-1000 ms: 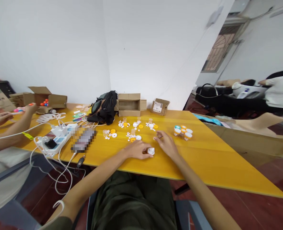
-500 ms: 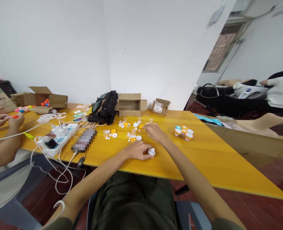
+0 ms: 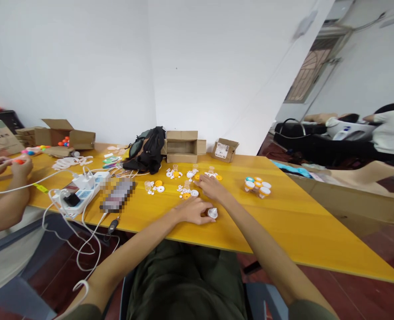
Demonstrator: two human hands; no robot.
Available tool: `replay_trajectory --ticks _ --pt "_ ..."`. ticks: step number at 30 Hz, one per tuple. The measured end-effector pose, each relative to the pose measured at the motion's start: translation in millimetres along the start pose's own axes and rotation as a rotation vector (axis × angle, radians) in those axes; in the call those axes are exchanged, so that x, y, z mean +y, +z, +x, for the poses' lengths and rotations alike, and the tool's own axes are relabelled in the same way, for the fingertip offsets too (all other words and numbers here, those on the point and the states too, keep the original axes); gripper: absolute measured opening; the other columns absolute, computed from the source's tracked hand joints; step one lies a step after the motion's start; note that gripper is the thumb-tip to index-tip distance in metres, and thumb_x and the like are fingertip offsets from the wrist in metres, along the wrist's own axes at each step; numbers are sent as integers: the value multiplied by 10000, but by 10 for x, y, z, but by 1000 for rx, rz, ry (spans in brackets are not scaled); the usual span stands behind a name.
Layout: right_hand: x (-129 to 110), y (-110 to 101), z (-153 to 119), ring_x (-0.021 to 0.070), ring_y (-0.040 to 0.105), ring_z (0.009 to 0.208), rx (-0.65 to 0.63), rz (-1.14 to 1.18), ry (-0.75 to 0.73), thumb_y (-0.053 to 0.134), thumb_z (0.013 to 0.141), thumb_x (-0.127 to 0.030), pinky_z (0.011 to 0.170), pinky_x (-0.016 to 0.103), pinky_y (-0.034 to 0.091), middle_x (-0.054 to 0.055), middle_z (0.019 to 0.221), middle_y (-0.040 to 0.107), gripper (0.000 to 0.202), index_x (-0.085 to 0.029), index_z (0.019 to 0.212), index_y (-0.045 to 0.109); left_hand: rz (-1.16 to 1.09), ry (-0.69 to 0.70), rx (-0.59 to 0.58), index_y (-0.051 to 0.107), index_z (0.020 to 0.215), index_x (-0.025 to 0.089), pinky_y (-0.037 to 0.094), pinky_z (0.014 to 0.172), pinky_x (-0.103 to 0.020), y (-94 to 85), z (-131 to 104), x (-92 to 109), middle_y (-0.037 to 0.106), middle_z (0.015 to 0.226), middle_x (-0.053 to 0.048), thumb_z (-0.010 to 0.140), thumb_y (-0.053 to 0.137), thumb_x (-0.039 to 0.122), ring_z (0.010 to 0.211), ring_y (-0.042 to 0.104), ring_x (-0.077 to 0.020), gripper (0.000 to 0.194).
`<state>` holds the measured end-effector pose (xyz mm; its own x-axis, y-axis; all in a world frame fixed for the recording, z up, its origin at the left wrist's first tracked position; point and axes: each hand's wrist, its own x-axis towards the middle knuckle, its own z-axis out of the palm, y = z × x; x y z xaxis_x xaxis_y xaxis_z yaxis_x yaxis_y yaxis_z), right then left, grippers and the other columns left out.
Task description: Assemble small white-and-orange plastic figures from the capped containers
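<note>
My left hand rests on the table near its front edge, its thumb and fingers closed around a small cup-shaped piece with a white top. Its lower part is mostly hidden. Beyond it, my right hand reaches over the small parts, fingers bent down and close together. Whatever lies under its fingertips is too small to make out. Just left of it are a white disc, an orange disc and dotted white pieces. Another orange disc lies behind the hand.
Several capped cups stand grouped on the right. More small parts and a clear cup lie left. A phone, power strip and cables fill the left side. Cartons and a backpack stand behind. A co-worker's hands are far left.
My right hand has moved left and slightly toward me, uncovering an orange disc and white parts behind it. My left hand keeps its hold on the cup-shaped piece. The view has shifted slightly.
</note>
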<state>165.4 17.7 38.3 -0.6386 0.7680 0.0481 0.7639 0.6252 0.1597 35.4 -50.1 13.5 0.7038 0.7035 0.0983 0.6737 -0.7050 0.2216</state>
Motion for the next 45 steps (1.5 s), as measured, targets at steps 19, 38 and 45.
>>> replay_trajectory --ticks 19,38,45 --pt "-43 2 146 290 598 1171 -31 -20 50 415 926 -42 896 350 457 195 1250 636 502 -179 1379 582 -3 39 25 653 861 195 369 631 -280 5 -3 -8 693 710 -12 896 630 468 681 641 -177 276" --pt "112 77 24 248 612 1073 71 88 -18 434 904 -29 880 315 456 124 1154 672 484 -238 1261 686 -4 17 9 651 894 204 368 646 -284 11 4 -7 691 723 -11 896 619 477 712 645 -190 274" --pt "97 118 15 239 603 1079 48 117 -13 421 888 2 878 308 451 130 1147 668 502 -202 1271 675 8 18 -1 654 905 196 358 633 -288 -4 7 4 696 732 -18 904 618 470 710 644 -194 277"
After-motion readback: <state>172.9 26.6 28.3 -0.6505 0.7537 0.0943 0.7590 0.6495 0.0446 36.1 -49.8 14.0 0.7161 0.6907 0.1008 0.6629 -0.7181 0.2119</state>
